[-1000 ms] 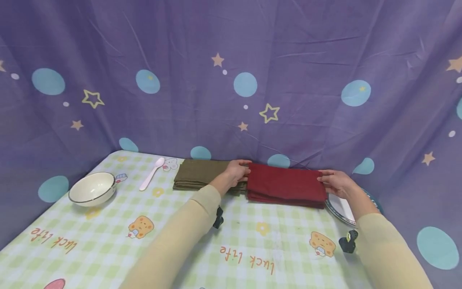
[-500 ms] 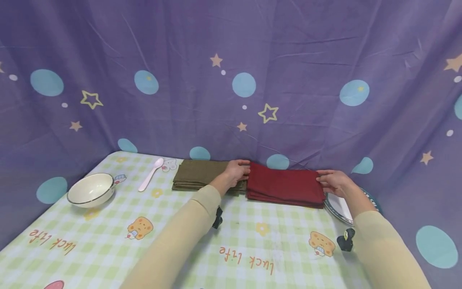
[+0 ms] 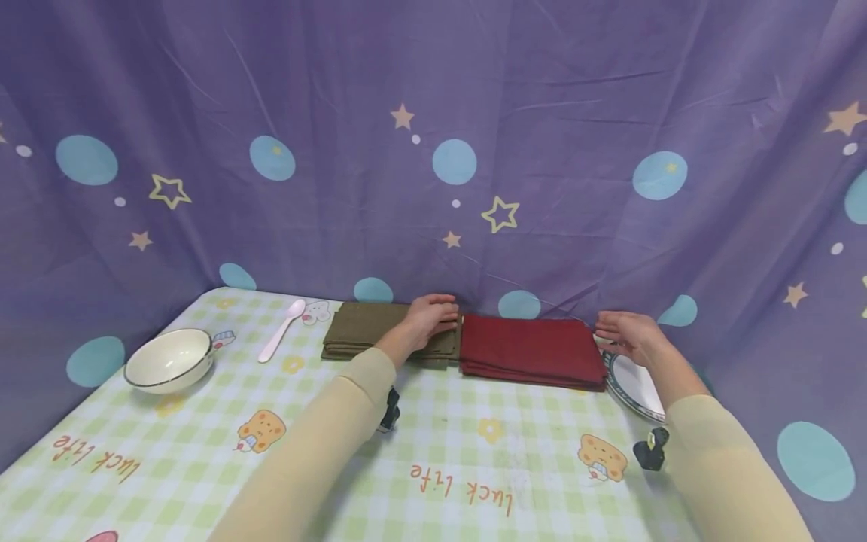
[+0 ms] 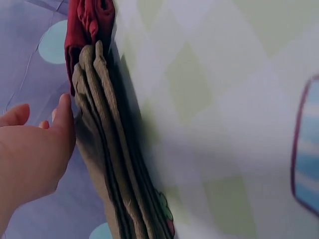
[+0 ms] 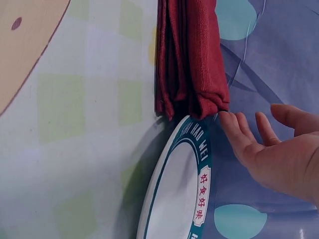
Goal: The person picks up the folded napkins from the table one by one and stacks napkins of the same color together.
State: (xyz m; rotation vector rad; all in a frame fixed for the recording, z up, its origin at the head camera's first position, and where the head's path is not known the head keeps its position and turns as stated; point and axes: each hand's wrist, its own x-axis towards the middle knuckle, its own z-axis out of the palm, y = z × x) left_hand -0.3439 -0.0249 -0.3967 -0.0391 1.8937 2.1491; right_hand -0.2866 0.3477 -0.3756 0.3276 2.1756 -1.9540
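A folded red cloth lies flat at the back of the table, its left edge against a folded olive-brown cloth. My left hand is over the right part of the brown cloth, fingers extended; in the left wrist view the hand is beside the brown layers and grips nothing. My right hand hovers by the right end of the red cloth, fingers straight. In the right wrist view its fingertips are close to the red folds; whether they touch is unclear.
Partly under my right forearm is a white plate with a green lettered rim, beside the red cloth. A pink spoon and a cream bowl lie to the left on the checked tablecloth. A purple curtain hangs behind.
Both hands have let go of the red cloth, which now lies flatter. My left hand has moved left over the brown cloth; my right hand has lifted slightly off the red end.
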